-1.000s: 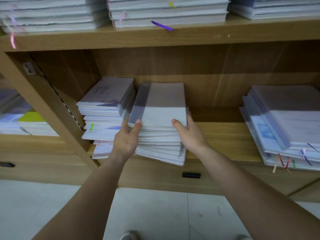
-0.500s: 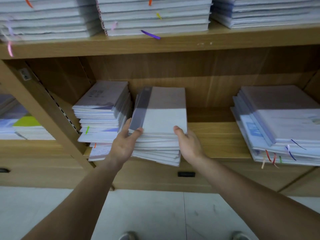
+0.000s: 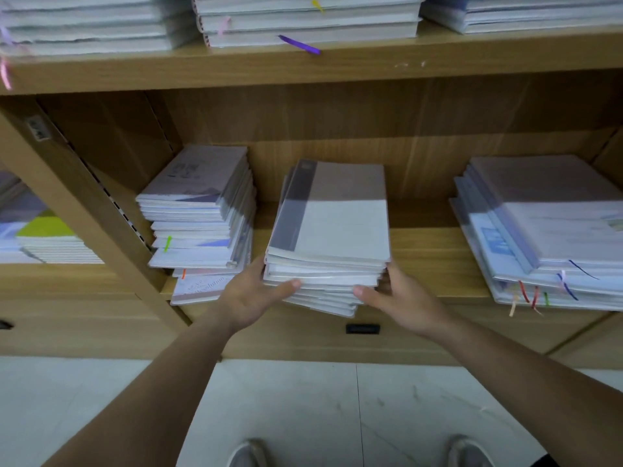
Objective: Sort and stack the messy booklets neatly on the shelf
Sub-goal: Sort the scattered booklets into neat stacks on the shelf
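Note:
A stack of white and grey booklets point(image 3: 337, 227) sits in the middle of the wooden shelf point(image 3: 428, 251), its lower booklets fanned out over the front edge. My left hand point(image 3: 251, 294) grips the stack's left front corner, thumb on the front edge. My right hand point(image 3: 401, 298) grips its right front corner, thumb on the front, fingers behind the side. An uneven pile of booklets point(image 3: 202, 210) stands to the left, apart from the middle stack. Another slanted pile point(image 3: 546, 224) lies at the right.
The upper shelf board point(image 3: 303, 67) carries three thick stacks with coloured ribbon markers. A slanted divider panel point(image 3: 84, 203) separates a left bay holding more booklets point(image 3: 43, 237). Drawer fronts with black handles point(image 3: 362, 328) sit below. My shoes stand on the tiled floor point(image 3: 296, 409).
The middle stack has shifted right, away from the left pile, opening a gap. My thumbs have dropped from the top booklet's front edge to the lower booklets.

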